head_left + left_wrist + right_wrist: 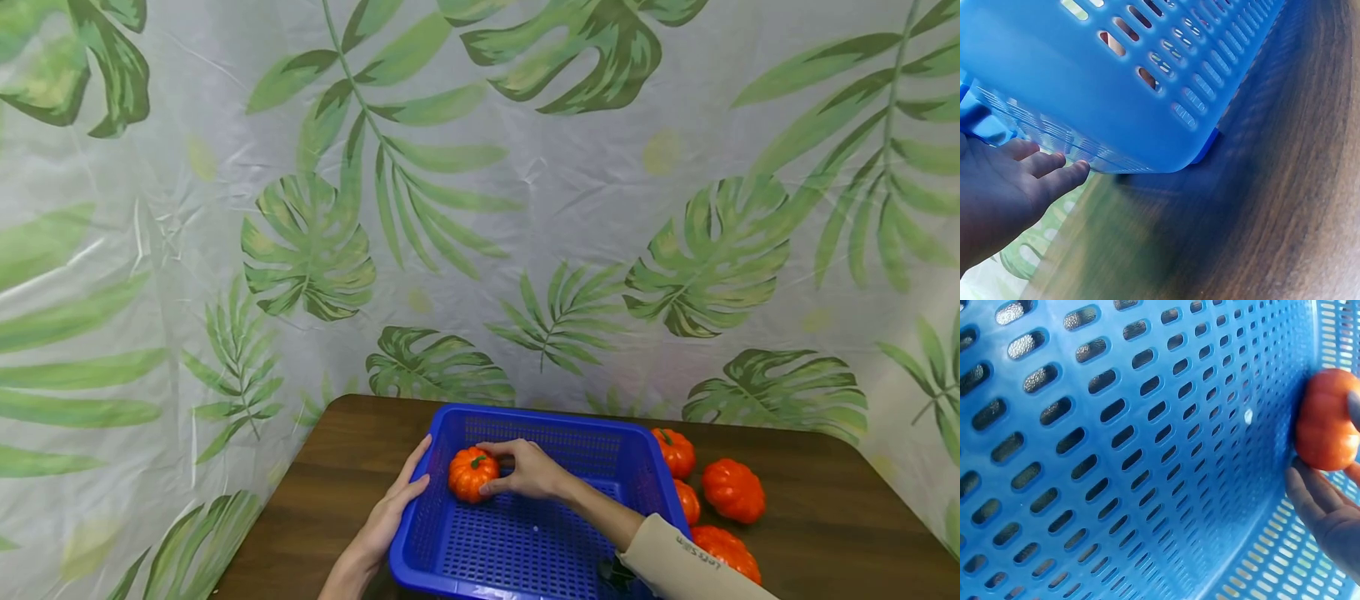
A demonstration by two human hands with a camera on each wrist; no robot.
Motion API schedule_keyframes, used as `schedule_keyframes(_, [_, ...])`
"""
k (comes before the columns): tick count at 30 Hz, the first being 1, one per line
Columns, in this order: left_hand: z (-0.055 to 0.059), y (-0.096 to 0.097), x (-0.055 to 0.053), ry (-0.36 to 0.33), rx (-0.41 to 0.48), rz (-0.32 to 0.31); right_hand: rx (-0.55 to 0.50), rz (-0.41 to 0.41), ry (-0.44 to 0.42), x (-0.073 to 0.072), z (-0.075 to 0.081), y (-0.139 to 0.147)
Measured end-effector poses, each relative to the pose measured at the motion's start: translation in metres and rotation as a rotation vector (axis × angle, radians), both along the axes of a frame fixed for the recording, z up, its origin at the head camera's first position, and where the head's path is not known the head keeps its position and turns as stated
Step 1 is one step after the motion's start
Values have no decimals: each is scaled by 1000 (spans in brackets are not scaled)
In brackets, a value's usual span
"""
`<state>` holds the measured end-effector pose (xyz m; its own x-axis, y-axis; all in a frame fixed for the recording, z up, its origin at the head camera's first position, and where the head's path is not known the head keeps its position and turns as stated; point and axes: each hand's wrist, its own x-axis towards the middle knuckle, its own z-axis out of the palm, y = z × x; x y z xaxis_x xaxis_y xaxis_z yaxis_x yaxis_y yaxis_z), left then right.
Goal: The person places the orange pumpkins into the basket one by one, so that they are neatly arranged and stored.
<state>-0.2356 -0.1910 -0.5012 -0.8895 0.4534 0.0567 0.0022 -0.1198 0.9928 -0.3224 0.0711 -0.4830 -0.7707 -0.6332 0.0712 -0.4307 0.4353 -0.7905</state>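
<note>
Inside a blue slotted plastic basket (525,542), my right hand (528,471) grips a small orange pumpkin (471,475) with a green stem, at the basket's left end. In the right wrist view the pumpkin (1325,422) is low by the basket floor (1147,437), with fingers (1316,494) curled about its side. My left hand (386,517) lies along the basket's left rim from outside, its fingers extended. The left wrist view shows those straight fingers (1054,172) against the basket wall (1097,81).
To the right of the basket several orange-red pumpkins (733,490) sit on the dark wooden table (840,525), some close against the basket's side. A leaf-patterned sheet (570,208) hangs behind the table. My right forearm's light sleeve (682,558) crosses the basket's right rim.
</note>
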Motion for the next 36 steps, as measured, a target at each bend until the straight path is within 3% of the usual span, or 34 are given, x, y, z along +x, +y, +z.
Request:
schedule_keyframes(7, [2,-1,0,-5,6,-28,76,77,-41,-3,12,6])
schedule_keyframes(12, [2,0,-1,-13,18,-24,261,109,-87,-1,36,18])
schedule_keyframes(15, [2,0,-1,-5,21,-23,318,96,-102,3,54,26])
schedule_keyframes(22, [1,-1,0,-15,25,-19,289,40,-122,17,83,52])
schedule_keyframes(30, [2,-3,1,-27,26,-19,249,24,-4,31,104,86])
schedule_keyframes(36, [2,-2,2,-25,24,-29,230,-71,53,45,115,121])
